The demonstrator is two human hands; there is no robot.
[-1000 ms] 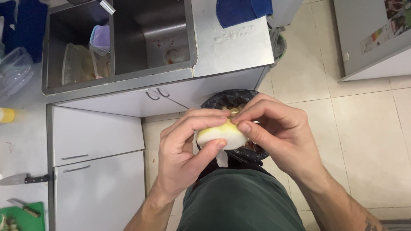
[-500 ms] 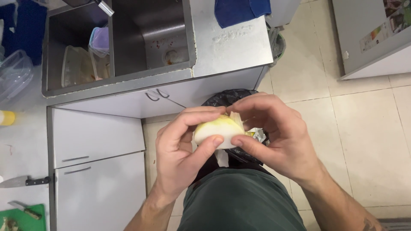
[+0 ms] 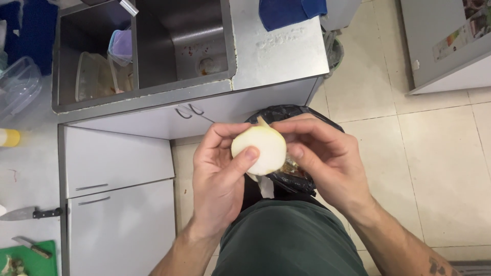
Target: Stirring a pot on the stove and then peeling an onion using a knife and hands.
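The peeled onion [image 3: 259, 150], pale, smooth and rounded, sat between both hands above the black-lined bin [image 3: 302, 180]. The left hand [image 3: 220, 179] pinched it by thumb; the right hand [image 3: 327, 158] gripped its right side.

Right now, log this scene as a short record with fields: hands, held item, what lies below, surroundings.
left hand: left hand grips the peeled onion, thumb across its front
right hand: right hand holds the onion's other side with its fingers
held item: pale, rounded, small tip pointing up
below: black-lined bin, scraps inside
surroundings: steel sink; blue cloth; white cabinets; knife; green cutting board
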